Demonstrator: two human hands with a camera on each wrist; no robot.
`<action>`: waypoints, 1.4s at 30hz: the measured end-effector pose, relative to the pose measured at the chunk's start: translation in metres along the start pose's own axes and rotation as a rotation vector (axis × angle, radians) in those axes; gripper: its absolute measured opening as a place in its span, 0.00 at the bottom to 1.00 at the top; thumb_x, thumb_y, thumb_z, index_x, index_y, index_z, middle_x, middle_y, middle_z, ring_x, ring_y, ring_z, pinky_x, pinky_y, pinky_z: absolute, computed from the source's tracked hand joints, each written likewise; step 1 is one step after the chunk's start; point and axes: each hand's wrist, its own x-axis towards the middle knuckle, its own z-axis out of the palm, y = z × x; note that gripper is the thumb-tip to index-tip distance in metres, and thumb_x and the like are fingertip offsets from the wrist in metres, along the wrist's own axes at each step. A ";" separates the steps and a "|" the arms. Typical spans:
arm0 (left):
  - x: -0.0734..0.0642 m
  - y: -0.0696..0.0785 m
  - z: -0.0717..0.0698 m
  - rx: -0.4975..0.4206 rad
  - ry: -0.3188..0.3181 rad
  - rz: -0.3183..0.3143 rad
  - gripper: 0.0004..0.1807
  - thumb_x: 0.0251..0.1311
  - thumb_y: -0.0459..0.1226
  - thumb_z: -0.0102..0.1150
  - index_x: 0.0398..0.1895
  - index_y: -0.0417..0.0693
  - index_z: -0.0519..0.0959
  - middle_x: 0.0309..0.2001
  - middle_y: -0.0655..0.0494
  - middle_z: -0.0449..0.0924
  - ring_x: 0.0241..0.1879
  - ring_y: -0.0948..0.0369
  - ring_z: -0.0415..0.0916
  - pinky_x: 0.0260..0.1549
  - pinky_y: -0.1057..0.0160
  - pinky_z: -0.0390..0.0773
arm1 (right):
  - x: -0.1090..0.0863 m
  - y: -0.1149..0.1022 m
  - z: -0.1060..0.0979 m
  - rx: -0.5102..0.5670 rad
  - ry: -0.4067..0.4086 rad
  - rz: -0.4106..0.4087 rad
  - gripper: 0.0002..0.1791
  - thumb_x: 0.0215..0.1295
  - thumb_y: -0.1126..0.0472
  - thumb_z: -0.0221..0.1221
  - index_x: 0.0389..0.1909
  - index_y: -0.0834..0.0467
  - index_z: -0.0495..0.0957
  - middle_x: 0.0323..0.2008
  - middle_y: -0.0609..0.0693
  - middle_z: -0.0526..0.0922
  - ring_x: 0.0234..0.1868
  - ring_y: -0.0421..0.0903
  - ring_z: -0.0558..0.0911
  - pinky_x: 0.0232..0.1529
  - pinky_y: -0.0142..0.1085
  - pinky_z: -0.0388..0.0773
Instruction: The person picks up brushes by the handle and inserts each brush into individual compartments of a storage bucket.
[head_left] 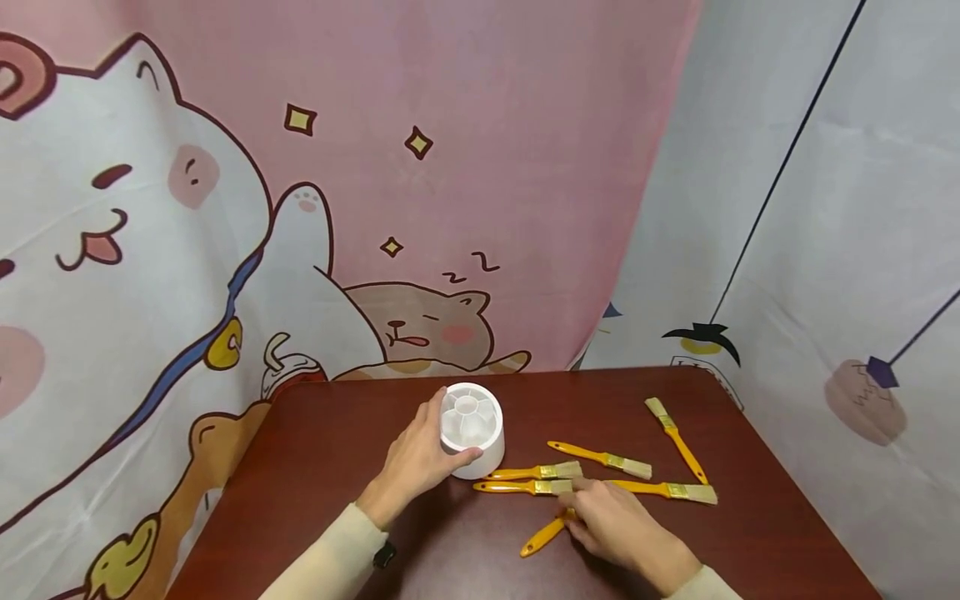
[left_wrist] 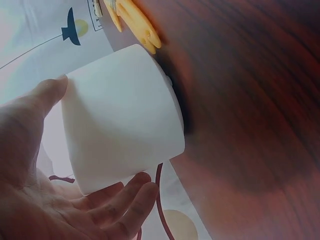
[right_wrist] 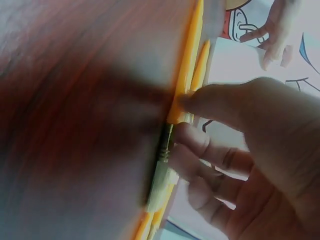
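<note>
In the head view, a white round holder (head_left: 491, 457) with several divided compartments sits near the back middle of the table. My left hand (head_left: 420, 454) grips its left side, thumb at the front and fingers behind. The left wrist view shows the holder's smooth wall (left_wrist: 122, 120) between thumb and fingers. My right hand (head_left: 618, 521) pinches a flat paintbrush (head_left: 542, 537) with a yellow handle. In the right wrist view, thumb and fingertips meet the brush at the handle's end by the metal ferrule (right_wrist: 165, 142). The hand hides its bristles in the head view.
Two similar paintbrushes (head_left: 504, 487) lie side by side in front of the holder. Another paintbrush (head_left: 600, 457) lies behind them, and one (head_left: 667, 490) lies beyond the right hand. A further paintbrush (head_left: 678, 437) slants at the right of the dark red table (head_left: 300, 500).
</note>
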 end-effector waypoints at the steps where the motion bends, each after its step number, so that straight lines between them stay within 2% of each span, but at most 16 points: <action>1: -0.001 0.000 0.000 -0.002 -0.001 -0.002 0.70 0.54 0.66 0.89 0.93 0.51 0.60 0.72 0.42 0.82 0.59 0.43 0.90 0.48 0.36 0.92 | -0.001 0.001 -0.001 0.022 -0.012 0.019 0.04 0.74 0.57 0.78 0.45 0.46 0.93 0.39 0.41 0.85 0.32 0.33 0.78 0.33 0.35 0.79; 6: -0.001 -0.001 0.000 -0.005 -0.007 -0.008 0.70 0.55 0.66 0.89 0.93 0.52 0.60 0.72 0.42 0.82 0.59 0.43 0.90 0.49 0.37 0.91 | -0.001 0.001 -0.006 0.076 -0.027 0.117 0.04 0.75 0.54 0.78 0.40 0.47 0.93 0.40 0.43 0.82 0.32 0.33 0.77 0.31 0.34 0.78; 11: 0.000 0.000 0.000 -0.012 -0.002 0.001 0.70 0.54 0.66 0.89 0.93 0.51 0.60 0.72 0.41 0.82 0.59 0.43 0.90 0.48 0.37 0.92 | -0.001 0.001 -0.004 0.028 0.079 0.186 0.12 0.69 0.58 0.83 0.33 0.48 0.87 0.35 0.43 0.78 0.30 0.35 0.76 0.29 0.33 0.76; 15: 0.000 -0.001 -0.002 -0.018 -0.003 0.003 0.70 0.54 0.66 0.90 0.93 0.50 0.60 0.72 0.41 0.82 0.58 0.43 0.90 0.49 0.36 0.92 | 0.002 -0.001 -0.002 0.013 0.157 0.320 0.18 0.67 0.59 0.84 0.38 0.55 0.81 0.33 0.47 0.79 0.29 0.41 0.78 0.27 0.38 0.78; 18: 0.000 -0.001 -0.002 -0.016 -0.006 -0.002 0.70 0.54 0.66 0.90 0.93 0.51 0.60 0.72 0.41 0.82 0.58 0.43 0.90 0.49 0.36 0.92 | 0.006 0.001 -0.003 0.028 0.147 0.430 0.23 0.69 0.58 0.83 0.47 0.66 0.78 0.34 0.54 0.81 0.28 0.48 0.81 0.26 0.44 0.81; 20: 0.000 -0.001 -0.002 -0.016 -0.011 -0.005 0.70 0.54 0.66 0.89 0.93 0.51 0.60 0.72 0.41 0.81 0.59 0.43 0.90 0.50 0.36 0.91 | 0.007 0.004 -0.004 0.036 0.129 0.477 0.28 0.70 0.57 0.82 0.50 0.73 0.78 0.33 0.58 0.82 0.28 0.49 0.82 0.27 0.45 0.81; 22: 0.000 -0.001 -0.001 -0.016 -0.011 -0.002 0.70 0.54 0.66 0.89 0.93 0.51 0.60 0.72 0.41 0.81 0.59 0.42 0.90 0.49 0.36 0.91 | 0.009 0.008 -0.005 0.072 0.101 0.524 0.28 0.72 0.55 0.81 0.50 0.74 0.79 0.30 0.58 0.81 0.26 0.49 0.81 0.26 0.43 0.79; 24: 0.000 -0.001 -0.001 -0.019 -0.012 0.000 0.70 0.54 0.66 0.89 0.93 0.51 0.60 0.72 0.41 0.82 0.59 0.42 0.90 0.49 0.36 0.91 | 0.012 0.011 -0.007 0.105 0.079 0.561 0.25 0.74 0.54 0.79 0.45 0.72 0.80 0.27 0.55 0.78 0.24 0.47 0.78 0.26 0.40 0.76; 27: 0.000 -0.001 0.000 -0.021 -0.010 -0.003 0.70 0.54 0.66 0.89 0.93 0.52 0.60 0.72 0.42 0.82 0.59 0.42 0.90 0.49 0.36 0.91 | 0.015 0.015 -0.008 0.157 0.069 0.593 0.21 0.76 0.54 0.77 0.32 0.63 0.79 0.22 0.49 0.72 0.21 0.44 0.73 0.24 0.36 0.70; 30: 0.000 0.000 0.001 -0.022 -0.014 -0.009 0.70 0.54 0.66 0.89 0.93 0.54 0.60 0.72 0.42 0.82 0.59 0.42 0.90 0.49 0.36 0.91 | 0.016 0.020 -0.006 0.166 0.092 0.591 0.25 0.75 0.55 0.78 0.24 0.57 0.74 0.20 0.45 0.67 0.20 0.42 0.70 0.24 0.34 0.67; 33: 0.000 0.001 0.002 -0.022 -0.009 -0.004 0.70 0.54 0.66 0.89 0.93 0.53 0.60 0.72 0.42 0.82 0.58 0.42 0.90 0.49 0.36 0.91 | 0.016 0.023 -0.004 0.178 0.102 0.596 0.28 0.73 0.57 0.79 0.19 0.55 0.71 0.17 0.43 0.64 0.18 0.42 0.69 0.24 0.35 0.66; 35: 0.001 0.001 0.001 -0.023 -0.006 0.000 0.69 0.55 0.66 0.89 0.93 0.53 0.60 0.72 0.42 0.82 0.58 0.42 0.90 0.49 0.36 0.91 | 0.017 0.025 -0.004 0.191 0.105 0.607 0.30 0.71 0.57 0.80 0.15 0.55 0.71 0.15 0.43 0.63 0.17 0.43 0.69 0.28 0.38 0.68; 38: 0.001 0.000 0.001 -0.019 -0.002 0.005 0.69 0.55 0.65 0.90 0.93 0.52 0.60 0.71 0.42 0.82 0.58 0.42 0.90 0.48 0.36 0.91 | 0.019 0.026 -0.006 0.195 0.111 0.608 0.25 0.69 0.57 0.82 0.21 0.57 0.76 0.19 0.44 0.73 0.22 0.46 0.76 0.38 0.52 0.79; 40: 0.001 0.000 0.001 -0.017 -0.005 0.004 0.69 0.55 0.65 0.90 0.93 0.52 0.60 0.72 0.42 0.82 0.58 0.42 0.90 0.49 0.36 0.91 | 0.020 0.026 -0.008 0.201 0.122 0.606 0.21 0.67 0.58 0.83 0.28 0.60 0.79 0.24 0.47 0.80 0.27 0.49 0.81 0.46 0.63 0.81; 42: 0.001 -0.001 0.001 -0.020 -0.011 0.002 0.70 0.55 0.65 0.90 0.93 0.51 0.60 0.72 0.42 0.82 0.59 0.42 0.90 0.50 0.36 0.91 | 0.020 0.026 -0.011 0.206 0.134 0.601 0.20 0.67 0.58 0.84 0.36 0.61 0.80 0.31 0.50 0.85 0.32 0.50 0.84 0.49 0.67 0.83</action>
